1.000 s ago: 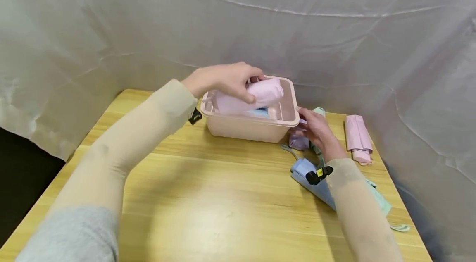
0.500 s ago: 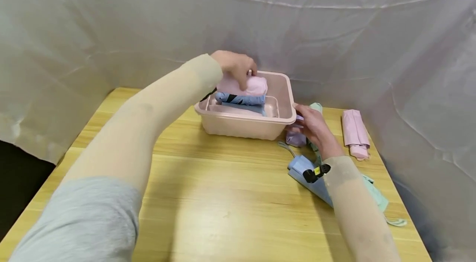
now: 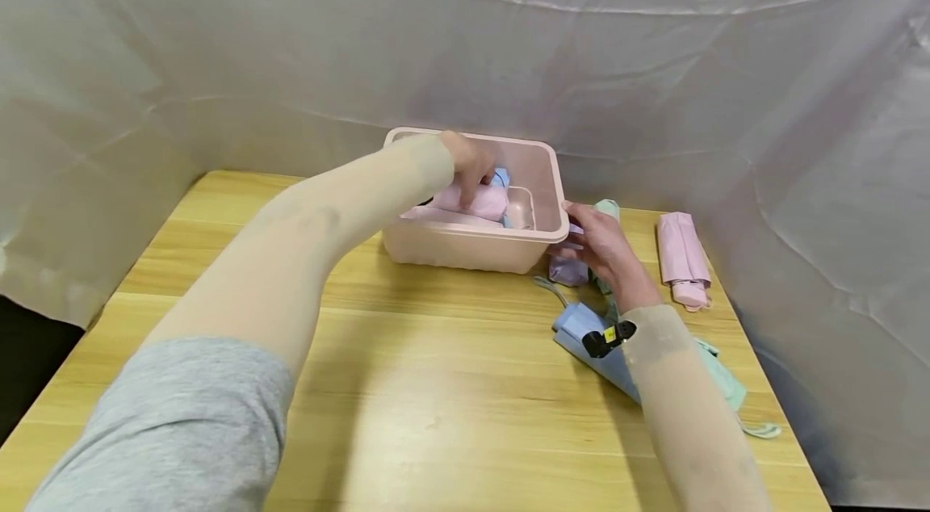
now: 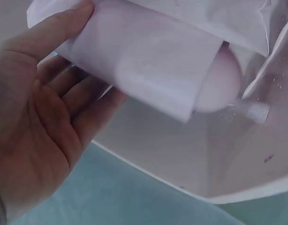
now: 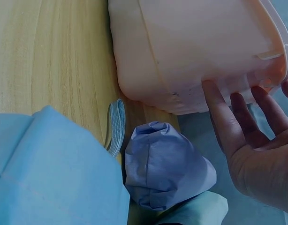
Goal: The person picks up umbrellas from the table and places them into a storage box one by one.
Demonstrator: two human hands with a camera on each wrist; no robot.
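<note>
Left hand: the left hand reaches down into the pink plastic bin, fingers and thumb curled round a folded pink umbrella; the wrist view shows the thumb over its top and the fingers beneath it.
Pink umbrella: it lies low inside the bin under that hand, with a blue umbrella showing just past the knuckles.
Right hand: the right hand rests at the bin's near right corner, fingers straight and spread, fingertips touching the outer wall just under the rim; it grips nothing.
Below the right palm: a lilac folded umbrella sits on the table, touching the base of the bin.
Toward the right wrist: a light blue umbrella lies under the forearm, its strap curling toward the bin; a mint green umbrella runs beside it.
Further right of the right hand: a second pink umbrella lies well apart, near the table's edge.
Surface: a wooden table carries everything.
Backdrop: a creased white sheet hangs behind the bin.
</note>
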